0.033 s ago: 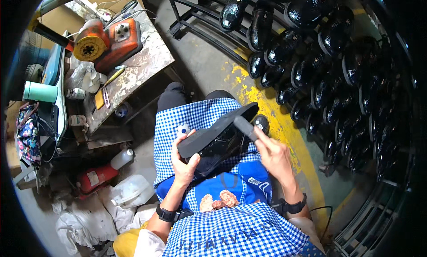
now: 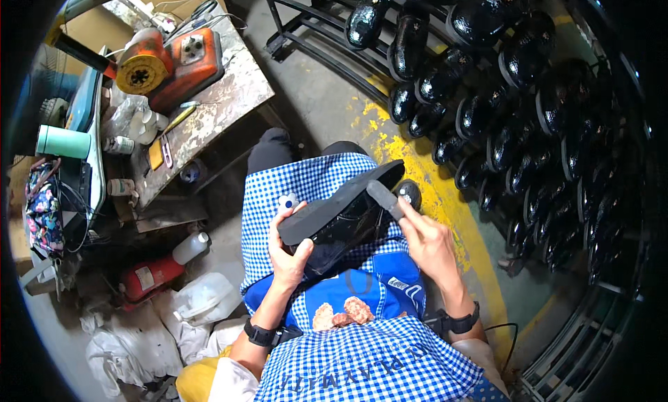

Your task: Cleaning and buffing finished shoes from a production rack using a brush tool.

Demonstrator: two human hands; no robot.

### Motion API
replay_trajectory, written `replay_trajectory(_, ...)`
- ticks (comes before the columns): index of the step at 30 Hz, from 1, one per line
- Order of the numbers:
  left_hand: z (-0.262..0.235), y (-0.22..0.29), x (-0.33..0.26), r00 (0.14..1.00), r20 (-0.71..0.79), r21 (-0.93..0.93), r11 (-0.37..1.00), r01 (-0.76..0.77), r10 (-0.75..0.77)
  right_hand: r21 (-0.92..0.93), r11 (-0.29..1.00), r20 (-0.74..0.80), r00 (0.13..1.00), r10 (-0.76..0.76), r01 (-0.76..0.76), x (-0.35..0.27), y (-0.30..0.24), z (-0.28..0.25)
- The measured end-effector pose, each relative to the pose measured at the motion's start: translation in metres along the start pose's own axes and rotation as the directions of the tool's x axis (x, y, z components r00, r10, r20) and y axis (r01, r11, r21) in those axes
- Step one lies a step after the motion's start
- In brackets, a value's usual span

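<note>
Across my lap lies a black shoe (image 2: 323, 210), tilted, with its thick dark sole turned up. My left hand (image 2: 289, 259) is closed around one end of it, thumb on the near side and fingers on the far side. My right hand (image 2: 433, 247) grips a flat grey round-ended tool (image 2: 385, 199). The tool's rounded tip is at the shoe's right side, by the sole edge; whether it touches cannot be made out. Beneath the shoe is a blue-and-white checked apron (image 2: 306, 176) with a blue pocket panel (image 2: 390, 290).
A black metal rack (image 2: 327, 57) with several glossy black shoes (image 2: 480, 109) fills the right. At upper left, a worn workbench (image 2: 229, 89) carries an orange machine (image 2: 188, 61), bottles and a yellow-handled tool (image 2: 179, 118). A red fire extinguisher (image 2: 149, 277) and white cloths (image 2: 132, 346) lie lower left.
</note>
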State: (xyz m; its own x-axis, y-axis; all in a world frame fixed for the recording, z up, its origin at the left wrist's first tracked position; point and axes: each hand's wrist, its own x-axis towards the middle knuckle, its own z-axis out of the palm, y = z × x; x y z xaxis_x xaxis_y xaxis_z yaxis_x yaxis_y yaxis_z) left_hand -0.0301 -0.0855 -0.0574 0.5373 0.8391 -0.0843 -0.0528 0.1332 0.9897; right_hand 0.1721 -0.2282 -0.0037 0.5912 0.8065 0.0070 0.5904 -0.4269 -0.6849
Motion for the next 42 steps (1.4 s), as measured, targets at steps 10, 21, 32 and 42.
replay_trajectory(10,0.0,0.001,0.004,1.0,-0.025,-0.039,0.999,0.013,-0.014,-0.048,0.985,0.067,0.985,-0.159,0.163,-0.015,-0.005,0.008)
replay_trajectory(21,0.001,0.0,0.005,1.0,0.013,0.078,0.997,-0.015,0.014,0.179,0.983,0.187,0.98,-0.062,0.028,-0.008,-0.017,0.011)
replay_trajectory(32,-0.002,0.003,0.001,1.0,0.009,0.065,0.998,-0.011,0.011,0.248,0.942,0.036,0.974,0.224,-0.226,0.004,0.023,0.004)
replay_trajectory(42,-0.002,-0.001,0.006,1.0,0.004,0.08,0.997,-0.018,0.018,-0.157,0.959,0.037,0.972,-0.232,0.235,0.0,-0.015,0.005)
